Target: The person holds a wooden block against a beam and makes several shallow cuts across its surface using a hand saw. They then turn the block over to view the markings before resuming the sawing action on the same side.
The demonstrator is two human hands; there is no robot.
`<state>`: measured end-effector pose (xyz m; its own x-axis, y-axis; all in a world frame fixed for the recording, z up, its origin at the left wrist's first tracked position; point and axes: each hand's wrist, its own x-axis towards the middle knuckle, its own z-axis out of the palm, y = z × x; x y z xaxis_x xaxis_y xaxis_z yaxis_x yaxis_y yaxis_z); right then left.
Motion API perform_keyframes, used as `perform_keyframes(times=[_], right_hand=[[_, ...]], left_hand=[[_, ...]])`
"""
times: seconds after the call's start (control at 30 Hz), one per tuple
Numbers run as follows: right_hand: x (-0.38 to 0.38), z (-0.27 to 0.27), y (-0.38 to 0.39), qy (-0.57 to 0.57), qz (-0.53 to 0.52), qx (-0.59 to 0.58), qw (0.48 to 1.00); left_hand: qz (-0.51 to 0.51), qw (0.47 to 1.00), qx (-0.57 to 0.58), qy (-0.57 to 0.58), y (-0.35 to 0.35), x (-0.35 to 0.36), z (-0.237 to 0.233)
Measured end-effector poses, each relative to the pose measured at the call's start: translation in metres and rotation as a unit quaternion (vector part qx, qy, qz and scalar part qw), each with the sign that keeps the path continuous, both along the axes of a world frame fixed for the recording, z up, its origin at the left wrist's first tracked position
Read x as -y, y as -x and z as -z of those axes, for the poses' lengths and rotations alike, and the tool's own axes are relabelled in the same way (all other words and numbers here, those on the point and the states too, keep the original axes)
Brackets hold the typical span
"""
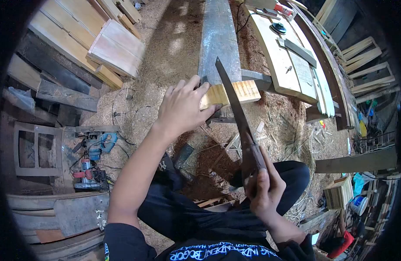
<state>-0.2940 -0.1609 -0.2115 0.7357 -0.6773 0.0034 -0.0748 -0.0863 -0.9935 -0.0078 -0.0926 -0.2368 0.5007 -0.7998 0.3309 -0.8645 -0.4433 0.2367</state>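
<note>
My right hand point(265, 191) is wrapped round the handle of a handsaw point(237, 108). The saw's dark blade slants up and to the left, lying across a short block of pale wood point(247, 90). Whether the teeth are in the wood cannot be made out. My left hand point(183, 102) grips the block's left end, fingers over the top and thumb along the near side. The block lies crosswise at the near end of a long grey bench plank point(220, 39), its right end sticking out past the plank's edge.
Boards with a try square point(298, 52) on them lie to the right. Stacked panels point(115, 48) stand at upper left. A blue power tool point(102, 145) and a chair-like frame point(37, 150) are at left. Shavings and cords point(302, 204) cover the floor.
</note>
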Motion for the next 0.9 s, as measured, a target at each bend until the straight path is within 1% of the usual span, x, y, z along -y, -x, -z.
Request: perform_keyframes(times=[0.07,0.13,0.17,0.23,0.27,0.33,0.43,0.5,0.53,0.63,0.67,0.7,0.77,0.87,0.9], right_hand=[[-0.013,0.002,0.023,0.007,0.008,-0.001,1.0],[-0.021,-0.003,0.038,0.024,0.025,0.003,0.999],[-0.019,-0.003,0.037,0.025,0.022,0.002,0.999],[-0.016,-0.008,0.024,-0.027,0.027,0.025,0.999],[-0.009,0.003,0.014,0.008,0.028,-0.007,1.0],[-0.002,0.004,-0.002,0.014,0.02,-0.003,1.0],[-0.003,0.006,0.007,0.034,0.009,-0.003,0.999],[-0.015,0.008,0.026,0.157,0.014,0.004,0.988],[-0.025,-0.004,0.034,0.058,0.018,-0.033,0.998],[-0.009,0.004,0.016,0.035,0.019,-0.005,0.999],[0.011,0.013,0.005,0.18,-0.017,-0.011,0.984],[0.015,0.007,-0.001,0.087,-0.026,-0.024,0.996],[0.018,-0.013,-0.008,-0.013,-0.015,0.043,0.999],[0.021,-0.019,-0.013,-0.02,-0.044,0.056,0.997],[0.023,-0.02,-0.014,-0.023,-0.058,0.066,0.996]], left_hand=[[0.001,1.0,-0.005,-0.002,0.002,0.001,-0.005],[-0.01,0.996,-0.051,-0.066,0.004,0.001,-0.015],[-0.012,0.996,-0.052,-0.065,0.002,0.001,-0.015],[-0.006,0.998,-0.046,-0.038,0.004,0.001,-0.01],[-0.003,0.998,-0.044,-0.041,0.004,0.001,-0.007],[-0.008,1.0,-0.007,-0.014,0.003,0.0,-0.004],[-0.004,1.0,-0.024,-0.016,0.002,0.0,-0.004],[-0.004,0.999,-0.044,-0.03,0.003,0.001,-0.01],[-0.008,0.997,-0.062,-0.047,0.003,0.0,-0.012],[-0.013,0.998,-0.043,-0.032,0.005,0.001,-0.01],[-0.008,0.999,-0.042,-0.031,0.006,0.001,-0.009],[-0.011,0.999,-0.037,-0.032,0.005,0.0,-0.007],[-0.015,0.999,-0.031,-0.033,0.004,0.0,-0.011],[-0.009,0.997,-0.056,-0.043,0.008,-0.001,-0.016],[-0.018,0.997,-0.042,-0.065,0.009,0.001,-0.018]])
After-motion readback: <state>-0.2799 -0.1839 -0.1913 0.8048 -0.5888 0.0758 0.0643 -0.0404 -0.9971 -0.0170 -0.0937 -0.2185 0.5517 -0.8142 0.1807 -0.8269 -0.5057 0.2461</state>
